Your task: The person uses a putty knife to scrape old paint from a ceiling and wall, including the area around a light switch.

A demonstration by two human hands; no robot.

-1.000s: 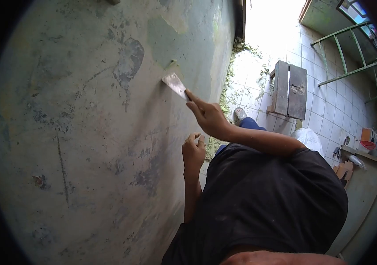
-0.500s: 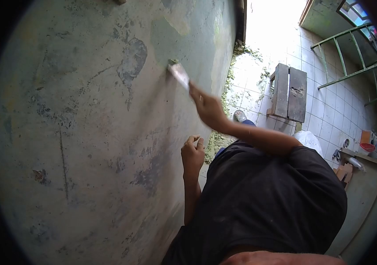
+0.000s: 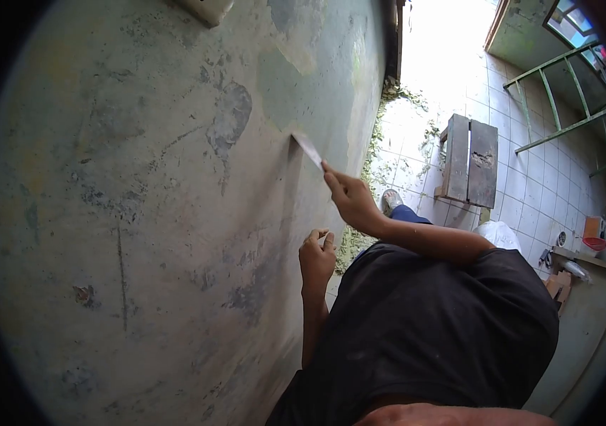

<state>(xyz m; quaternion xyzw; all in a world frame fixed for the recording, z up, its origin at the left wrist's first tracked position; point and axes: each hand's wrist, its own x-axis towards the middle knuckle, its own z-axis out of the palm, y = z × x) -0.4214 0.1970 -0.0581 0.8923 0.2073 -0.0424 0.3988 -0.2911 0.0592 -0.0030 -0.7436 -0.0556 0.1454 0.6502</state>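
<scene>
My right hand [image 3: 356, 206] is closed round the handle of a putty knife [image 3: 308, 150]. The blade's tip meets the wall [image 3: 168, 234] at the lower border of a green paint patch [image 3: 285, 89]. Lower and nearer to me, my left hand [image 3: 316, 255] hovers by the wall with loosely bent fingers; a gap shows between thumb and fingers, and I see nothing in it. Grey stains and scratches mark the pale, scraped surface.
Greenish paint flakes [image 3: 370, 153] litter the tiled floor along the wall. A worn wooden bench [image 3: 482, 165] stands to the right, near my shoe [image 3: 390, 201]. Farther right are a green metal frame [image 3: 555, 106], a white bag [image 3: 499, 234] and a red bowl [image 3: 592, 243].
The putty knife and my right hand have shifted down and right in view. A flake seen at the blade tip no longer shows there. The view itself has shifted slightly.
</scene>
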